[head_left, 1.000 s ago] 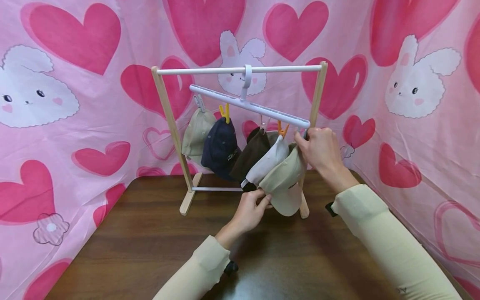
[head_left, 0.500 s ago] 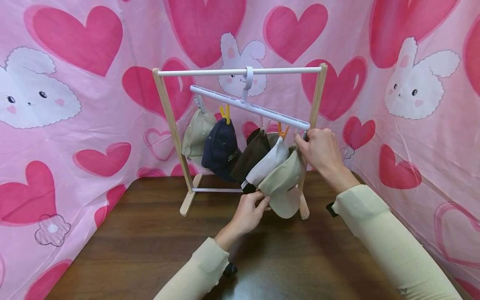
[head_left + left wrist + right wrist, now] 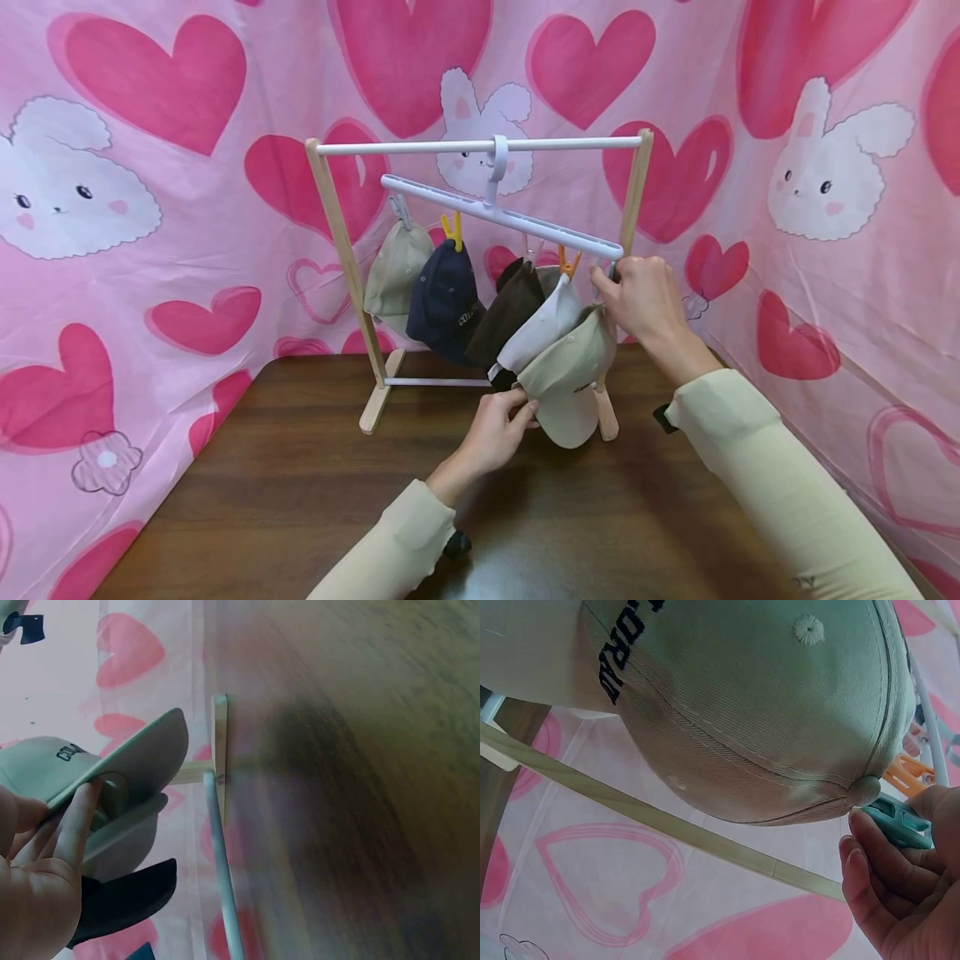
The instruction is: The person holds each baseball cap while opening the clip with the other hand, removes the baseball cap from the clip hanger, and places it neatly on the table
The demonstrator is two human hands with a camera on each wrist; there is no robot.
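Note:
A light purple hanger (image 3: 525, 223) hangs tilted, its right end lower. In the head view my left hand (image 3: 491, 433) holds a beige baseball cap (image 3: 562, 362) by its lower edge, the brim pointing down. The left wrist view shows fingers (image 3: 73, 829) under the brim. My right hand (image 3: 648, 300) pinches a teal clothespin (image 3: 900, 823) beside the button on the cap's crown; whether the clothespin bites the cap cannot be told. Left of it hang a white cap (image 3: 542, 332) from an orange clothespin (image 3: 568, 263), a dark brown cap (image 3: 512, 312), a navy cap (image 3: 444, 296) and another beige cap (image 3: 397, 271).
The hanger's hook sits over the white rail (image 3: 405, 147) of a wooden-legged rack (image 3: 337, 225). A lower white bar (image 3: 435, 382) joins its feet. Everything stands on a brown wooden table (image 3: 300, 492), with pink heart-printed cloth (image 3: 187, 200) behind and at both sides.
The right-hand beige cap has dropped slightly, showing more of a gap below the hanger's end. My left hand lowers a little with it; my right hand stays near the hanger's right end.

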